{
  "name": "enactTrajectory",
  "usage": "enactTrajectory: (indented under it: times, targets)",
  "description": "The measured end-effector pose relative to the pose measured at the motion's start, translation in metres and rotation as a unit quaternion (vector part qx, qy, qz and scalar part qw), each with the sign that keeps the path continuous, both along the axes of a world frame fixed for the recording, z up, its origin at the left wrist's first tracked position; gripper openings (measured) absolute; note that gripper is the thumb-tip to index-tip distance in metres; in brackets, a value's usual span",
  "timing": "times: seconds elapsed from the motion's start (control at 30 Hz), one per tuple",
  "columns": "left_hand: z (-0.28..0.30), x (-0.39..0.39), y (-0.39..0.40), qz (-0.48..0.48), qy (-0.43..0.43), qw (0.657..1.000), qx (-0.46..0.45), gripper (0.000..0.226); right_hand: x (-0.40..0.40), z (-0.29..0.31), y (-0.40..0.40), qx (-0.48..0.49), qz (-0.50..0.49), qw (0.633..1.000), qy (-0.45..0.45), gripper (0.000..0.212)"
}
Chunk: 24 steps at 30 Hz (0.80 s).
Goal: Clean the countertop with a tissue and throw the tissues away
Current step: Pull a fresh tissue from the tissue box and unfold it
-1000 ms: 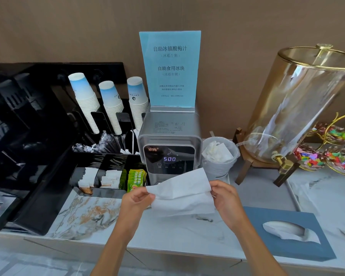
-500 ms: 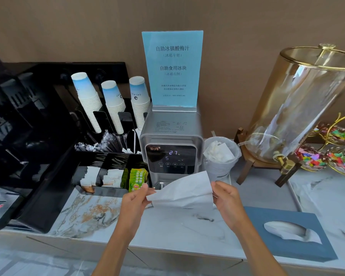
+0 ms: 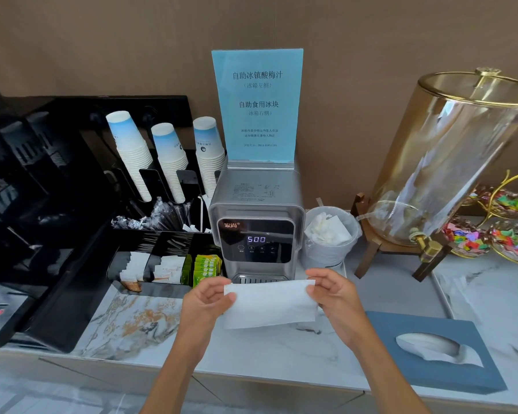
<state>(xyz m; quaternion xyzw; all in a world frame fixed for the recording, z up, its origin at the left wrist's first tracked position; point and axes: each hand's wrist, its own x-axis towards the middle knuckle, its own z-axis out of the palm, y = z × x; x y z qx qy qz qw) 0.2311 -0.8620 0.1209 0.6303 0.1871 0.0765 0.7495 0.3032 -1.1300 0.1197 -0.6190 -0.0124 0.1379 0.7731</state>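
A white tissue [image 3: 269, 303], folded into a flat rectangle, hangs just above the marble countertop [image 3: 138, 321] in front of the water dispenser. My left hand [image 3: 205, 306] pinches its left edge and my right hand [image 3: 334, 297] pinches its right edge. A small bin [image 3: 331, 252] lined with a clear bag stands right of the dispenser with crumpled white tissues [image 3: 326, 230] inside. A blue tissue box [image 3: 431, 351] lies flat at the right front, a tissue poking from its slot.
A silver water dispenser [image 3: 257, 222] with a blue sign [image 3: 257, 106] on top stands behind my hands. Black organiser with paper cup stacks [image 3: 132, 153] and sachets at the left. Glass drink dispenser [image 3: 449, 162] on a wooden stand and candy bowls [image 3: 467, 237] at the right.
The loosely held tissue has been folded over into a neat flat rectangle between both hands. My hands have stayed in front of the dispenser.
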Motion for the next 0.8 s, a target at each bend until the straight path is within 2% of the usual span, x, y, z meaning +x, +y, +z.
enactTrajectory:
  times: [0.1,0.17,0.27,0.37,0.47,0.63,0.8]
  targets:
    - [-0.002,0.000,0.000,-0.015,0.004,1.000,-0.024,0.036,-0.001,0.001,0.003,-0.019,-0.003,1.000,0.008,0.018]
    - [-0.006,0.000,-0.001,-0.007,0.028,0.999,-0.026,0.027,-0.002,0.001,0.006,-0.041,-0.007,0.999,0.012,0.004]
    - [-0.010,-0.001,-0.003,0.005,0.056,0.997,-0.049,0.012,-0.003,-0.001,0.010,-0.060,-0.008,0.998,0.018,0.018]
    - [-0.012,-0.004,-0.004,0.002,0.069,0.996,-0.051,0.007,-0.004,-0.001,0.015,-0.081,-0.007,0.996,0.038,0.025]
    - [-0.020,-0.008,-0.001,0.013,0.085,0.995,-0.042,0.005,-0.004,-0.005,0.020,-0.064,0.007,0.996,0.068,0.024]
    - [-0.030,-0.021,0.005,0.041,0.098,0.993,-0.055,0.004,-0.010,-0.018,0.032,-0.068,0.091,0.990,0.084,0.021]
    - [-0.048,-0.047,0.012,0.085,0.137,0.981,-0.111,0.014,-0.013,-0.033,0.057,-0.108,0.109,0.984,0.093,0.019]
